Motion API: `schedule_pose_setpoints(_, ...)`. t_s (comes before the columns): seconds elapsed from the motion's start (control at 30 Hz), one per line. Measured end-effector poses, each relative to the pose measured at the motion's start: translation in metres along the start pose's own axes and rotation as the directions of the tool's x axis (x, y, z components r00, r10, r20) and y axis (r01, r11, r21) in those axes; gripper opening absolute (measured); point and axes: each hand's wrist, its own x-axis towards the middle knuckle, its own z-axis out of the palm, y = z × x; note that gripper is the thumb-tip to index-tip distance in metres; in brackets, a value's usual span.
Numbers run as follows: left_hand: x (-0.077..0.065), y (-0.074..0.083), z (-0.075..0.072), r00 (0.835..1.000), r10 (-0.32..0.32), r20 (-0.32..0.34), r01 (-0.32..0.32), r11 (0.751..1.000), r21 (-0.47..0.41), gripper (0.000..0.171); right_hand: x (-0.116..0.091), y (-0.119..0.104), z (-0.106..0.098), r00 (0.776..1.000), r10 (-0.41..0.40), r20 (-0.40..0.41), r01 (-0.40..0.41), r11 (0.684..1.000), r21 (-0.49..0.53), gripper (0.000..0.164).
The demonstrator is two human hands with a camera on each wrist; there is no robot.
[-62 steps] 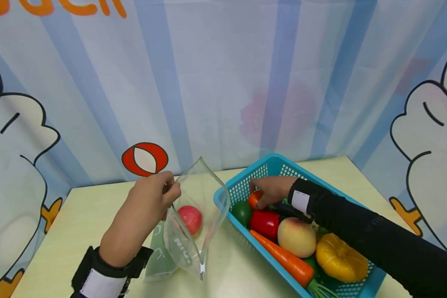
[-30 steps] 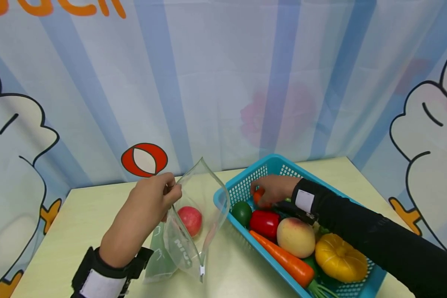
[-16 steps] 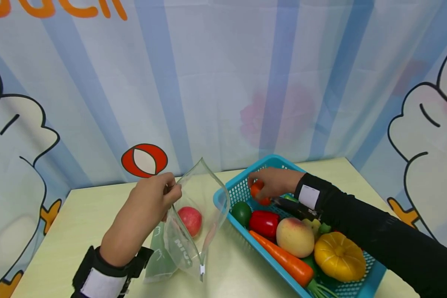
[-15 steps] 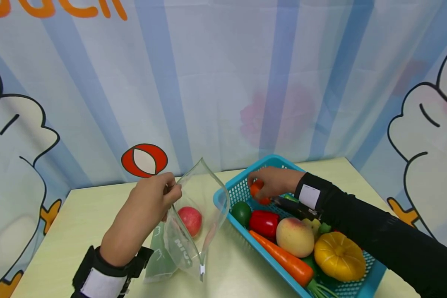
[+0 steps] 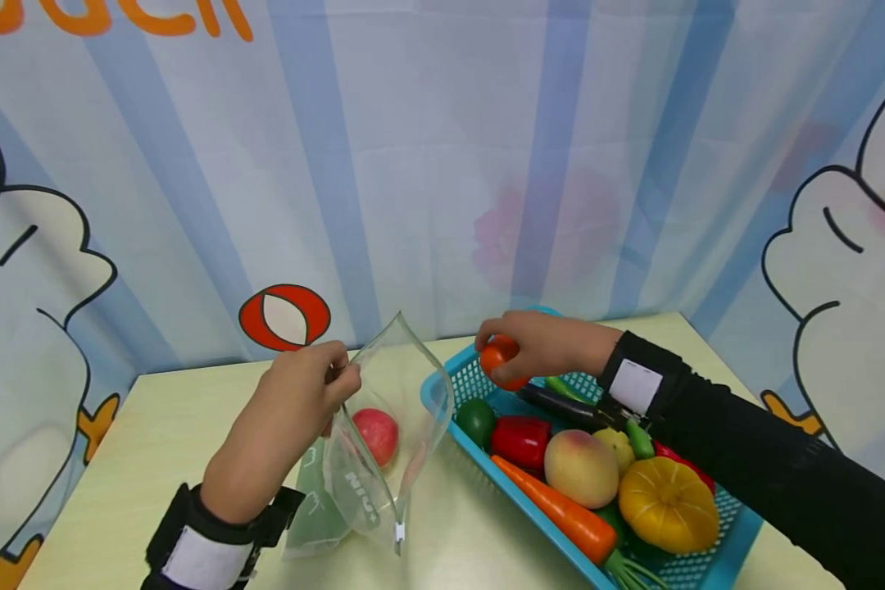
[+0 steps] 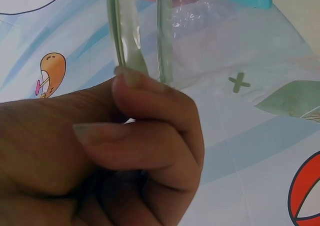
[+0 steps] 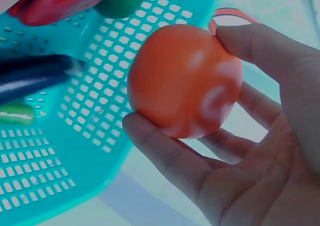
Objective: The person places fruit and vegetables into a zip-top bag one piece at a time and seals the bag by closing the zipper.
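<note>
My left hand (image 5: 288, 418) pinches the upper rim of a clear zip bag (image 5: 420, 410), whose mouth gapes toward the right. Inside the bag sits a round pinkish-red fruit (image 5: 376, 436). In the left wrist view, thumb and finger meet on the greenish zip edge (image 6: 120, 30). My right hand (image 5: 553, 340) grips a tomato (image 5: 503, 359), raised above the back left of a blue basket (image 5: 546, 524). The right wrist view has the tomato (image 7: 182, 80) between thumb and fingertips, apart from the basket wall (image 7: 105, 75).
The basket holds a carrot (image 5: 560, 512), peach (image 5: 581, 467), yellow pumpkin (image 5: 667, 504), red pepper (image 5: 519, 442), eggplant (image 5: 560, 406) and several other pieces. A green printed patch (image 5: 313, 508) shows at the bag's lower left. A striped cloth backdrop (image 5: 428, 164) stands behind the table (image 5: 170, 459).
My right hand has lifted the tomato up from among the produce, drifting slightly left lately and baring more of the eggplant. The left hand and bag have stayed almost still.
</note>
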Motion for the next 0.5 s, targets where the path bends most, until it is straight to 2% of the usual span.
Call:
schedule_pose_setpoints(0.23,0.000,-0.001,0.000,1.000,0.005,-0.004,-0.005,1.000,0.009,0.017,-0.013,-0.017,-0.007,0.998,-0.041,-0.044,0.041,0.999,0.013,0.040)
schedule_pose_setpoints(0.5,0.000,-0.001,0.000,1.000,-0.007,0.000,0.007,1.000,0.003,0.018,-0.035,-0.050,-0.017,0.990,-0.096,-0.100,0.101,0.994,0.042,0.038)
